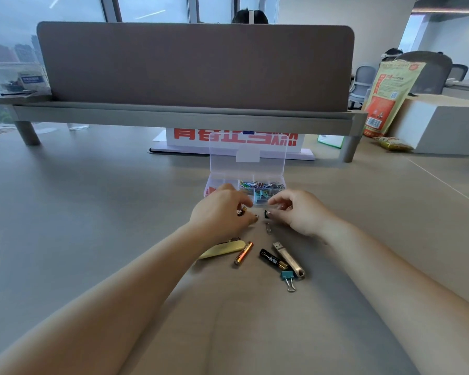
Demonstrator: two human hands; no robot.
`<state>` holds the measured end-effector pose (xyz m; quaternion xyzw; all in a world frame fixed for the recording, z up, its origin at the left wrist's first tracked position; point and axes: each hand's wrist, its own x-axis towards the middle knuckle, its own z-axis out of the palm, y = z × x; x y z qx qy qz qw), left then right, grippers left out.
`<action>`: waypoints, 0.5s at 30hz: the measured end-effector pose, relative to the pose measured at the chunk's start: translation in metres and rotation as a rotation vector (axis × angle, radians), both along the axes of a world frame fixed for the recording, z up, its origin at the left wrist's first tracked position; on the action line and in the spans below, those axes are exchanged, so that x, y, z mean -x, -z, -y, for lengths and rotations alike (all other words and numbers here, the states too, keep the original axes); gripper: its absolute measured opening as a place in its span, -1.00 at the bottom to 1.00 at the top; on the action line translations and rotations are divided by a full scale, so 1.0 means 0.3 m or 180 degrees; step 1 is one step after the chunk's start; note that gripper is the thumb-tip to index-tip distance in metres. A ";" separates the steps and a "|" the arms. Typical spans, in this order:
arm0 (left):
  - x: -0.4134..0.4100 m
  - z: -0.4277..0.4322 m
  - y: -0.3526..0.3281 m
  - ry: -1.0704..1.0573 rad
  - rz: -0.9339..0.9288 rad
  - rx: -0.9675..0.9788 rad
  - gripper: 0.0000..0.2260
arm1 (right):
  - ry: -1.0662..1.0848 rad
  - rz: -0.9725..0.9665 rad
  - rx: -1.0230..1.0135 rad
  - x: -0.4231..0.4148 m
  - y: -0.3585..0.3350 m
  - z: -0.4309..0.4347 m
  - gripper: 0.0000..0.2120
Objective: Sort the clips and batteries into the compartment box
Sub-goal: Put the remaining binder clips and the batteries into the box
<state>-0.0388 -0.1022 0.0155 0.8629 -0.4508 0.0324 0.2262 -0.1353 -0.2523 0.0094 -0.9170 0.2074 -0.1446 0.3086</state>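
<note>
Clear glossy plastic compartment box point(247, 161), matt smooth table point(92, 212), brushed-metal USB stick point(289, 259).

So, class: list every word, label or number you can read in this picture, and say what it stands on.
White sign behind the box: large red characters, top half hidden, not readable.
Orange bag: print and barcode too small.
Black battery: white characters, blurred.
Orange battery: print too small.
Blue-and-white card, far left: blurred.

Grey desk divider point(195, 66) before daylit windows point(152, 8)

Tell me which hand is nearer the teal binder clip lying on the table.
Right. The right hand is up-table from the teal binder clip, almost directly beyond it; the left hand sits farther off, beyond and left.
</note>
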 end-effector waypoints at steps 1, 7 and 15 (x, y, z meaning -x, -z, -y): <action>0.003 0.001 0.004 -0.0049 0.0087 -0.0069 -0.70 | -0.0024 -0.0036 0.0148 -0.003 0.000 -0.003 -0.76; 0.013 0.004 0.004 -0.0063 0.0310 -0.0177 -0.75 | -0.0098 -0.0027 0.0555 -0.013 0.015 -0.019 -0.90; 0.014 -0.027 -0.023 0.0164 -0.1204 0.0596 -0.80 | 0.0067 0.1124 -0.2329 0.043 -0.002 -0.006 -0.96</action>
